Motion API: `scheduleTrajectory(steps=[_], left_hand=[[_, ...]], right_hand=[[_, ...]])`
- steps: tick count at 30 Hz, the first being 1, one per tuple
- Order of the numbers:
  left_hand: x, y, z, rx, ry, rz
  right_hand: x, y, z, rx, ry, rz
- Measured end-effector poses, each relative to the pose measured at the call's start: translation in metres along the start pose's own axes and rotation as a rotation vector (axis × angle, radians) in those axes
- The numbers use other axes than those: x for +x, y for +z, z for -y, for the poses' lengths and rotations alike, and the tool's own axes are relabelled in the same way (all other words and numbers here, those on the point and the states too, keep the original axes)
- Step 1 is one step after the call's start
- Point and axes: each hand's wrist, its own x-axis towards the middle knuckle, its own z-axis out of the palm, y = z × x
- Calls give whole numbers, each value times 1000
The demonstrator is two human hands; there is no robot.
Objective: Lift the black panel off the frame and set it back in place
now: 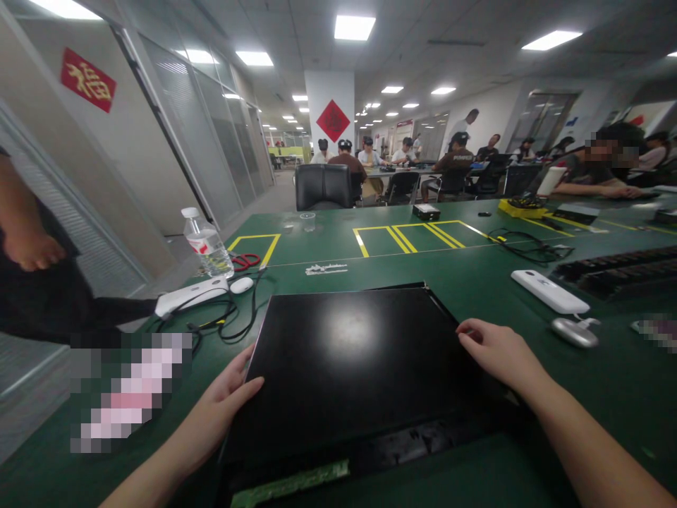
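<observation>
Glossy black flat rectangular screen panel (343,374) is grasped at left edge by bare left hand (226,392), right edge touched by bare right hand (497,353), firmness of grip there can't be told.

The green surface (391,269), striped with yellow tape (360,243), carries a water bottle (205,243), red scissors (246,262) and a white mouse (242,285) at left. A clear cup (307,222) stands upper centre — a white oblong device (550,291) lies right.

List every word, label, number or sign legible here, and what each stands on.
"福": gold character on the red diamond-shaped paper at far left.
Too blurred: pale lettering on a brown cloth shirt.
Too blurred: red-and-white label on the clear plastic bottle.
Too blurred: red diamond-shaped paper on the white pillar.
Glossy black rectangular panel: none visible.
</observation>
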Motion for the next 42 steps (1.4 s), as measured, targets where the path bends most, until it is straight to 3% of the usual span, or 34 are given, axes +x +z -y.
scheduleTrajectory(steps=[26, 34, 42], left_hand=[[0, 2, 0, 22, -11, 7], [-1, 5, -1, 29, -58, -172], [-2, 8, -2, -45, -72, -95]], right_hand=[[-2, 2, 1, 25, -53, -49], [0, 2, -3, 48, -73, -65], [0, 1, -2, 27, -56, -41]])
